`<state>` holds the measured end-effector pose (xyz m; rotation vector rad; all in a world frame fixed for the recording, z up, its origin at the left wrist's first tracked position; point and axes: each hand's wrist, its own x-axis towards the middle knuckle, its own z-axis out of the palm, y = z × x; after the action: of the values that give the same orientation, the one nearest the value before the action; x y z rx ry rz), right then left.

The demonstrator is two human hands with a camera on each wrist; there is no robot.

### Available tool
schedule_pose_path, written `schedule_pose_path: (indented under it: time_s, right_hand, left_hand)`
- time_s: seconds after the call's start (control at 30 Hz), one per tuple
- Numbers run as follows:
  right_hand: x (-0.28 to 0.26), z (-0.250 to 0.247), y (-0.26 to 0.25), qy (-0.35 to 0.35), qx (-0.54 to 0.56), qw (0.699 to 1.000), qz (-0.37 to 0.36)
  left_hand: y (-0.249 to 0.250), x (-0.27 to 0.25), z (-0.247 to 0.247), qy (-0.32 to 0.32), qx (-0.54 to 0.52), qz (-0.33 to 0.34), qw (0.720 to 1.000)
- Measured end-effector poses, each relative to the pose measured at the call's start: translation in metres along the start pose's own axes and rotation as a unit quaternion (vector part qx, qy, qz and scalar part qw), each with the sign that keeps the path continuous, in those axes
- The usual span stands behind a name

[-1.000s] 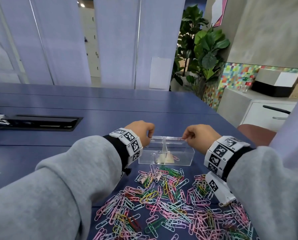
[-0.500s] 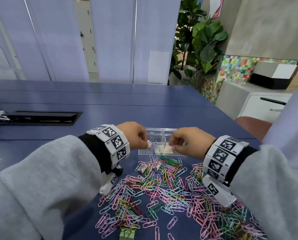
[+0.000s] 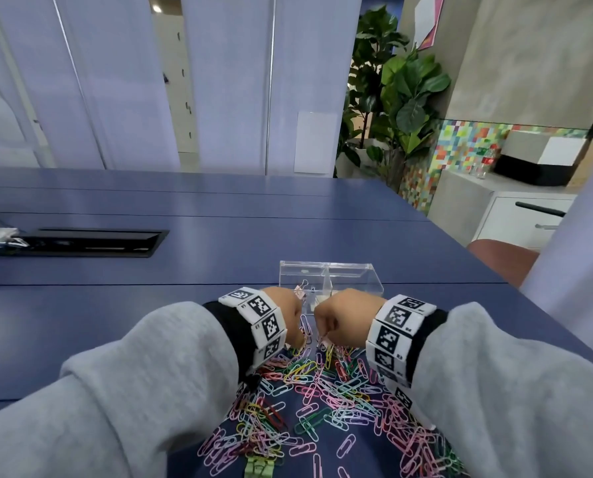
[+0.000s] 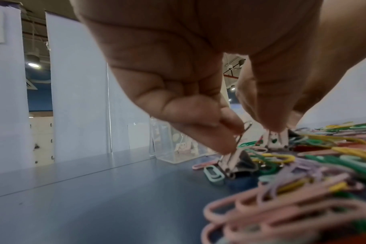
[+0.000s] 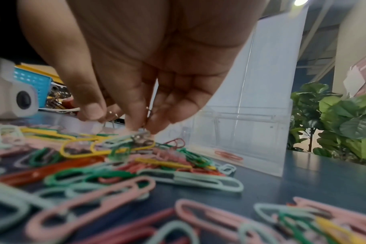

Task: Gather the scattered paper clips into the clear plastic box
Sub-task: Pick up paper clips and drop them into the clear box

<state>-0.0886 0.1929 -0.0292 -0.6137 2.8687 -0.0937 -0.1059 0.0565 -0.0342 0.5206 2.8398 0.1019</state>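
With the left hand pinching a binder clip's wire handle and the right hand another binder clip, lift each grip straight up, shedding tangled paper clips before reaching the clear plastic box.

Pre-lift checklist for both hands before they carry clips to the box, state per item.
1. Left hand has a hold: ok, its fingers pinch the wire handle of a small binder clip.
2. Right hand has a hold: cannot tell, its fingertips are down on a small metal clip, but closure is hidden.
3. Clear plastic box open on top: ok, no lid across it.
4. Box within reach: ok, it sits just beyond both hands.
5. Loose coloured paper clips left on the blue table: not ok, most remain scattered.
6. Snagged neighbours on either pick: cannot tell.
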Motion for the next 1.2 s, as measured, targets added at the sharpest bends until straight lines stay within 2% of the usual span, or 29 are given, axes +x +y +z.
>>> schedule_pose_path:
  time_s: [0.1, 0.3, 0.43, 0.53, 0.63, 0.73, 0.83, 1.0, 1.1, 1.2]
  right_hand:
    - [-0.004, -0.005, 0.002, 0.002, 0.014, 1.0, -0.015]
    - [-0.004, -0.028, 0.016, 0.09, 0.064, 0.994, 0.016]
    - [-0.005, -0.022, 0.015, 0.043, 0.014, 0.999, 0.017]
    - [-0.007, -0.014, 0.015, 0.043, -0.004, 0.999, 0.02]
    - [-0.01, -0.01, 0.017, 0.047, -0.037, 0.998, 0.011]
    - [-0.016, -0.009, 0.018, 0.072, -0.109, 0.991, -0.027]
    - [-0.022, -0.012, 0.018, 0.096, -0.093, 0.99, -0.048]
    - [-0.027, -0.018, 0.025, 0.149, 0.079, 0.986, -0.003]
    - [-0.029, -0.016, 0.027, 0.173, 0.128, 0.977, 0.003]
    - [-0.031, -0.016, 0.025, 0.198, 0.142, 0.97, -0.002]
  left_hand:
    - [-0.003, 0.001, 0.0, 0.007, 0.016, -0.003, 1.0]
    - [-0.017, 0.0, -0.005, 0.033, 0.002, 0.012, 0.999]
    - [-0.024, -0.003, -0.005, 0.003, -0.035, 0.012, 0.999]
    - [-0.019, -0.004, -0.002, -0.001, -0.042, 0.006, 0.999]
    - [-0.01, -0.002, 0.0, -0.019, -0.004, 0.019, 1.0]
    - [-0.007, -0.001, 0.001, 0.001, 0.017, 0.016, 1.0]
    - [-0.015, -0.001, -0.005, 0.032, 0.007, 0.014, 0.999]
    - [-0.033, -0.005, -0.019, 0.066, -0.115, 0.007, 0.991]
    - [-0.039, -0.011, -0.026, 0.079, -0.249, 0.011, 0.965]
    - [-0.039, -0.016, -0.031, 0.081, -0.346, 0.043, 0.934]
